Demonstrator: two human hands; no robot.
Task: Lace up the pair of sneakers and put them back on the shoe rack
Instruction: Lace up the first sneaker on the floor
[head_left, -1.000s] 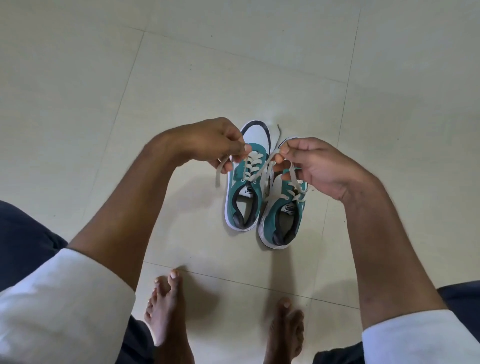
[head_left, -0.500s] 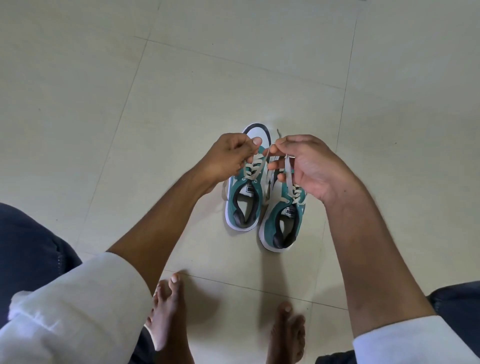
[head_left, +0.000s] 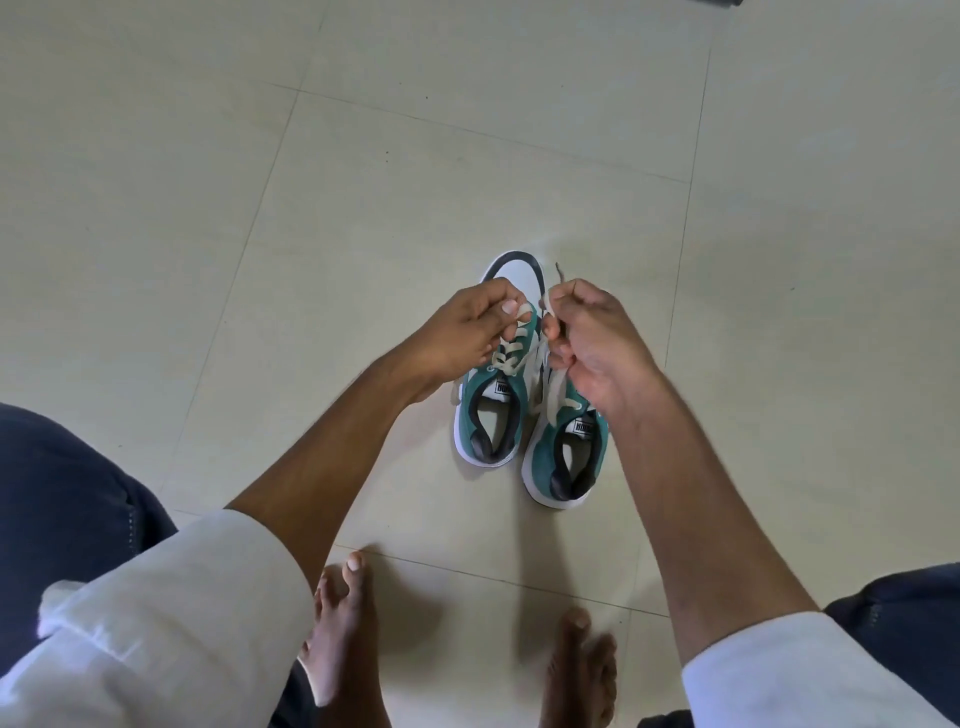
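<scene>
Both forearms extended forward and down, white sleeves pushed up. Left hand (head_left: 462, 335) pinching, fingertips closed. Right hand (head_left: 597, 343) fisted, palm-side up.

Head camera, looking steeply down at floor (head_left: 208, 208), close.

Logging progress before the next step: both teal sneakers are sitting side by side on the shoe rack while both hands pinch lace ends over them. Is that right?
Not quite. The head view shows the two teal sneakers side by side on the tiled floor; no shoe rack is in view. The rest holds: left hand and right hand each pinch a lace end over them.
</scene>
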